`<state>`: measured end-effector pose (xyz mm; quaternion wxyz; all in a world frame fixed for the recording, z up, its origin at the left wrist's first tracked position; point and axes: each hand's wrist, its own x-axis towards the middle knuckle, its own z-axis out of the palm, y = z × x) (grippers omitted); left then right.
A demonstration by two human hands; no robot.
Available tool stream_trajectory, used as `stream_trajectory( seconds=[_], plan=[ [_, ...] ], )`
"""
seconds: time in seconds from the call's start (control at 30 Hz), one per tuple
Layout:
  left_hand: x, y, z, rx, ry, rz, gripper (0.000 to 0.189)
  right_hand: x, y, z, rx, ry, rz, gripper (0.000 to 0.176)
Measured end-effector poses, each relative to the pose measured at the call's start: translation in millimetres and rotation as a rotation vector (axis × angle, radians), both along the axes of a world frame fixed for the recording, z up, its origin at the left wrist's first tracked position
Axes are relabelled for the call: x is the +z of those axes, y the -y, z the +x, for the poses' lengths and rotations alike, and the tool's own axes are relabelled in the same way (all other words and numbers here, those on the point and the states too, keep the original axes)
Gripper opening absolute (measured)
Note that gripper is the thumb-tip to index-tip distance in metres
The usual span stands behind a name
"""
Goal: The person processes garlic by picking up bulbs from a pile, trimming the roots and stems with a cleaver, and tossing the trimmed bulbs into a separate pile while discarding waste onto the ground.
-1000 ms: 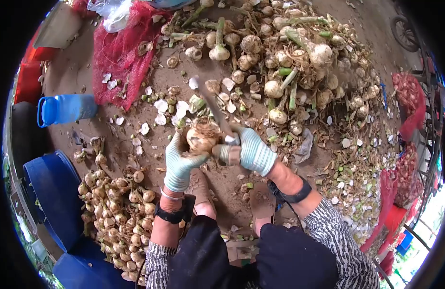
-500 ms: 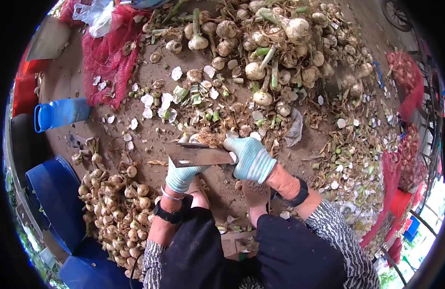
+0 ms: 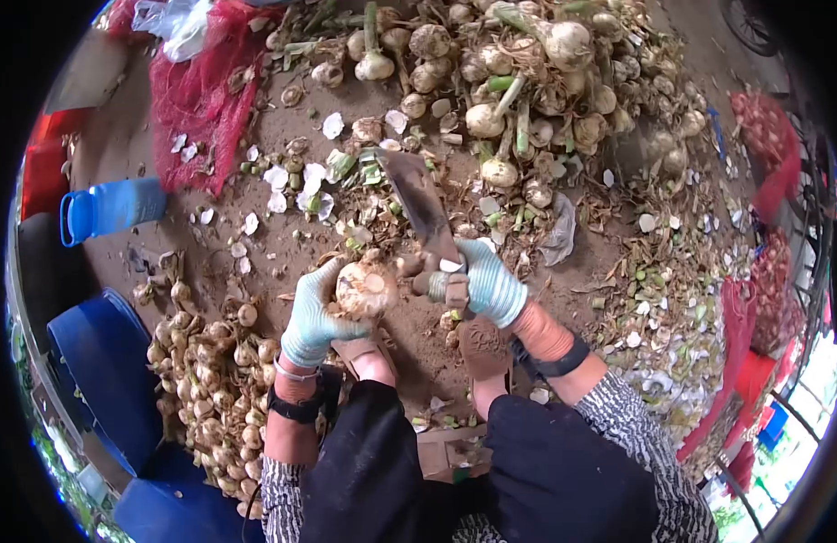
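Note:
My left hand (image 3: 315, 313), in a pale striped glove, is wrapped round a garlic bulb (image 3: 362, 290) whose cut stem face shows. Beside it my gloved right hand (image 3: 487, 282) grips a broad-bladed knife (image 3: 420, 201) by its handle, the blade pointing up and to the left, apart from the bulb. A brownish piece lies close to the right fingers, too blurred to make out. Beyond the hands is a pile of untrimmed bulbs with stems (image 3: 563, 81). Trimmed bulbs (image 3: 215, 398) are heaped at the lower left.
A blue bottle (image 3: 119, 210) lies at the left, above a blue tub (image 3: 106, 380). Red netting (image 3: 196, 118) is spread at the upper left. Cut stems and peel (image 3: 658, 299) litter the ground. Filled red net bags (image 3: 764, 136) stand at the right.
The knife has swung from lying flat across my left hand to pointing upward, away from it. My left hand has turned and moved slightly left, bringing the bulb's cut face into view.

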<state>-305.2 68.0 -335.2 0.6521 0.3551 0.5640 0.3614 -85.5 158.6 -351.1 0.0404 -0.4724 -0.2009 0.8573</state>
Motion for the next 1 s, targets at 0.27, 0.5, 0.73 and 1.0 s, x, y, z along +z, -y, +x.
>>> stream_trajectory(
  seconds=[0.27,0.5,0.73,1.0],
  plan=[
    [-2.5,4.8,8.0,0.046,-0.257,0.017,0.071,2.3,36.9,-19.5,0.008,-0.048,0.881,0.022],
    [-39.9,29.5,2.4,0.287,0.226,-0.096,0.072,19.7,43.4,-16.1,0.439,0.229,1.423,0.024],
    [-6.2,21.9,12.1,0.313,0.32,-0.07,0.049,-54.3,22.4,4.9,0.208,0.405,0.764,0.023],
    [23.3,-3.5,27.6,-0.308,-0.954,0.044,0.08,-13.9,42.1,-8.9,-0.198,-0.034,0.354,0.024]
  ],
)
